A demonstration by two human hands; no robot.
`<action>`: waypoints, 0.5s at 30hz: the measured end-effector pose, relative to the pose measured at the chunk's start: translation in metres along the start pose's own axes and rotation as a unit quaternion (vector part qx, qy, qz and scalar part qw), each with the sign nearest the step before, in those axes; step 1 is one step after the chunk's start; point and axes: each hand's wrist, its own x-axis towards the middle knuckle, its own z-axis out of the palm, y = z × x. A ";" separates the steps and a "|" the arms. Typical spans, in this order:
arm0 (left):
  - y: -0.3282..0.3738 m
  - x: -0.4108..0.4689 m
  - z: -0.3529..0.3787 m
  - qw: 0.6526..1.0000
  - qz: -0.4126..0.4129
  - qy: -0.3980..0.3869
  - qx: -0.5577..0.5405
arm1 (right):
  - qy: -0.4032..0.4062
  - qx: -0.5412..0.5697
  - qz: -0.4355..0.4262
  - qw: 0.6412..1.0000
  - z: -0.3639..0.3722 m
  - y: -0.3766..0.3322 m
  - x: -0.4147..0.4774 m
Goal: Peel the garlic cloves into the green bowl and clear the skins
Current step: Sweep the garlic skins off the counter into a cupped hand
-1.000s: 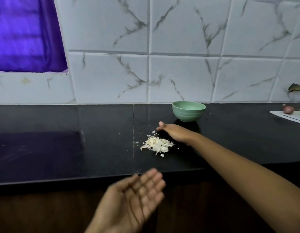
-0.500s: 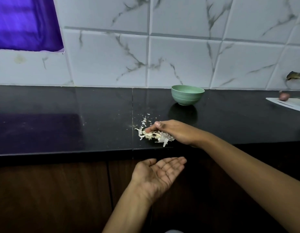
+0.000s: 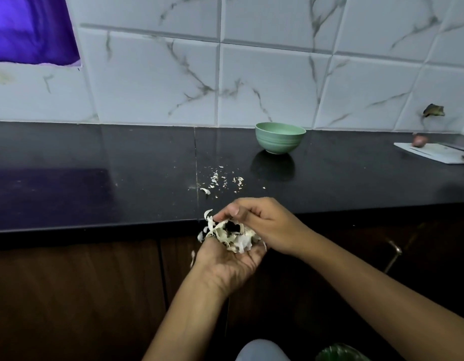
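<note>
Left hand (image 3: 230,259) cupped open under garlic skins (image 3: 233,237) at counter (image 3: 95,178) edge, right hand (image 3: 264,225) curled over them, green bowl (image 3: 280,138) behind

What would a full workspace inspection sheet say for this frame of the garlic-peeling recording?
Surface: black countertop, glossy, one seam.
Job's things: green bowl upright near the wall, contents not visible; garlic skins heaped in the left palm at the counter edge.
Clutter: skin scraps scattered on the counter; white board and a reddish bulb far right.
Hands: left hand cupped palm-up under the skins; right hand curled over them.
Cables: nothing seen.
Surroundings: marble-pattern tiles, purple cloth, wooden cabinets.
</note>
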 end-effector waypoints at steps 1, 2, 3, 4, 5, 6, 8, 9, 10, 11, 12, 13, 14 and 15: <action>0.000 0.000 -0.001 1.000 -0.004 -0.009 0.002 | 0.005 -0.006 -0.017 1.000 0.000 0.002 -0.002; 0.001 -0.001 -0.002 1.000 -0.008 -0.019 0.004 | 0.007 -0.011 -0.032 0.999 -0.001 0.004 -0.003; 0.001 -0.003 -0.002 1.000 -0.010 -0.029 0.006 | 0.003 -0.028 -0.050 0.998 -0.002 0.005 -0.005; 0.001 -0.004 -0.002 0.999 -0.009 -0.031 0.004 | -0.006 -0.062 -0.071 0.996 -0.003 0.007 -0.005; 0.002 -0.004 -0.003 1.000 -0.009 -0.027 -0.006 | -0.022 -0.108 -0.094 0.989 -0.003 0.008 -0.006; 0.002 -0.004 -0.004 1.000 -0.008 -0.019 -0.020 | -0.042 -0.157 -0.119 0.979 -0.003 0.009 -0.006; 0.003 -0.001 -0.009 0.999 -0.001 0.003 -0.052 | -0.071 -0.257 -0.174 0.948 0.000 0.011 -0.006; 0.003 -0.001 -0.011 0.998 0.001 0.010 -0.065 | -0.072 -0.304 -0.205 0.928 0.002 0.013 -0.006; 0.003 -0.001 -0.012 0.997 -0.001 0.014 -0.072 | -0.066 -0.335 -0.232 0.911 0.004 0.016 -0.006; 0.003 -0.002 -0.013 0.997 -0.003 0.014 -0.073 | -0.053 -0.353 -0.252 0.899 0.004 0.018 -0.006; 0.004 -0.004 -0.013 0.997 -0.008 0.005 -0.073 | -0.035 -0.354 -0.263 0.897 0.005 0.019 -0.006; 0.004 -0.006 -0.012 0.997 -0.013 -0.014 -0.069 | -0.020 -0.334 -0.260 0.906 0.004 0.019 -0.005; 0.004 -0.008 -0.012 0.997 -0.018 -0.030 -0.062 | -0.006 -0.293 -0.246 0.924 0.003 0.018 -0.004; 0.005 -0.009 -0.011 0.997 -0.021 -0.043 -0.054 | 0.003 -0.241 -0.225 0.944 0.000 0.016 -0.002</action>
